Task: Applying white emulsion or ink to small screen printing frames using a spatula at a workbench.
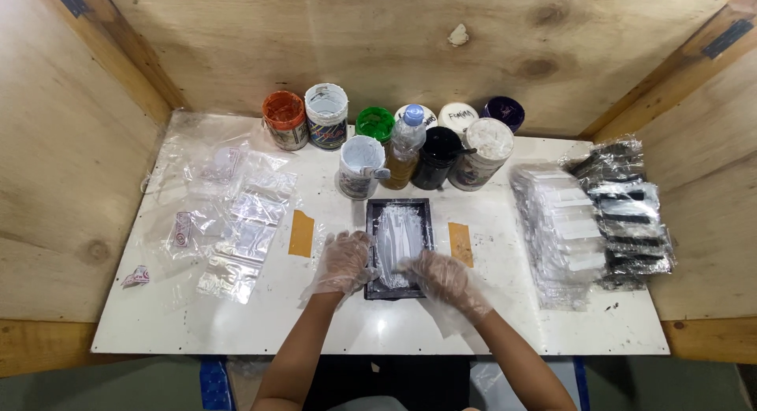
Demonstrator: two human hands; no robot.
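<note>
On a white tabletop (410, 332) walled in by plywood lies a small black rectangular frame (399, 208), its inside smeared with white paste. Both hands wear thin clear plastic gloves. The left hand (344, 261) rests at the frame's left edge, fingers curled loosely against its side. The right hand (443, 275) lies over the lower right part of the frame, fingertips (406, 264) pressed onto the white-coated surface; whether it pinches anything there cannot be told.

Just beyond the frame stands a white-smeared open jar (360, 167) with a tool handle poking out. Near it are a clear plastic bottle (405, 146) with a blue cap and amber liquid, a black jar (438, 156), and a white-lidded jar (485, 151). Along the back wall are an orange-lidded jar (285, 119), a white-topped tub (326, 115) and a green lid (374, 122).

2 strips of tan tape (300, 233) flank the frame, 1 on each side. To the left lie scattered clear zip bags (244, 222). To the right sit stacked packets of white parts (561, 230) and beside them packets of black parts (631, 222)
</note>
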